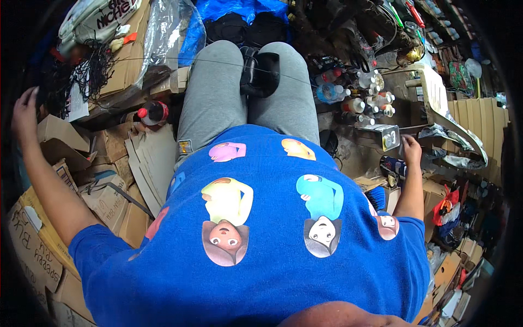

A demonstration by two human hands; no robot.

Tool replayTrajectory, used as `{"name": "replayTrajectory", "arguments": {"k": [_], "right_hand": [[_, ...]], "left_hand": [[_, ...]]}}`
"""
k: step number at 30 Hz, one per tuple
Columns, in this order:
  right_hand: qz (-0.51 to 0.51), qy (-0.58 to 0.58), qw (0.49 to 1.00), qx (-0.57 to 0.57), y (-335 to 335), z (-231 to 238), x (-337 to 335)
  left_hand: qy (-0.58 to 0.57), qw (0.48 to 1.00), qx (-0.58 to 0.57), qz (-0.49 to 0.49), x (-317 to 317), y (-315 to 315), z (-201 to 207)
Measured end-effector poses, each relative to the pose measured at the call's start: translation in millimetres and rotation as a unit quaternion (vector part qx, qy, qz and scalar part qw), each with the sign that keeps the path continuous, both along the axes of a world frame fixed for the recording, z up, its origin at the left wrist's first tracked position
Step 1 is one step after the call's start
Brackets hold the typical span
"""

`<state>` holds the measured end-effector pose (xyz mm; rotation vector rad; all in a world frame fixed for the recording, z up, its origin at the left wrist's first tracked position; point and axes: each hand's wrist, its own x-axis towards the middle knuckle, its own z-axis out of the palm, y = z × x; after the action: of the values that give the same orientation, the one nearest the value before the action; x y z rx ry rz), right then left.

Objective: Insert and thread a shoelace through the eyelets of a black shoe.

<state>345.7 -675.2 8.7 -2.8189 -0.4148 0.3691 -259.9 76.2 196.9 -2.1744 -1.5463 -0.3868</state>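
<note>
Now seated, my left hand (24,111) stretched out wide, fingers loosely curled over flattened cardboard boxes (65,143), my right hand (411,150) reaching beside a small metal box (388,136), grip unclear, bottles (364,98) just beyond.

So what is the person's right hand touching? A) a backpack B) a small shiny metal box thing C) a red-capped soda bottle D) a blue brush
B: the right hand rests against the small shiny metal piece beside the cluster of little bottles, while the red-capped bottle lies far off on the other side.
</note>
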Motion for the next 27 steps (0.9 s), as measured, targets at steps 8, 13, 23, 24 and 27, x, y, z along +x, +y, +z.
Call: {"name": "replayTrajectory", "arguments": {"k": [8,13,23,24,27], "right_hand": [[0.284,0.201,0.918,0.193,209,1,-92],[0.36,0.178,0.866,0.297,317,44,-144],[0.472,0.168,0.818,0.282,332,31,-137],[0.466,0.173,0.826,0.266,331,28,-140],[0.361,0.238,0.84,0.328,325,20,-152]], "left_hand": [[-0.2,0.689,-0.391,-0.577,232,-196,-153],[-0.167,0.601,-0.568,-0.537,307,-250,-147],[-0.117,0.566,-0.633,-0.515,323,-236,-165],[-0.134,0.533,-0.673,-0.495,323,-236,-166],[-0.162,0.475,-0.729,-0.466,320,-236,-169]]}}
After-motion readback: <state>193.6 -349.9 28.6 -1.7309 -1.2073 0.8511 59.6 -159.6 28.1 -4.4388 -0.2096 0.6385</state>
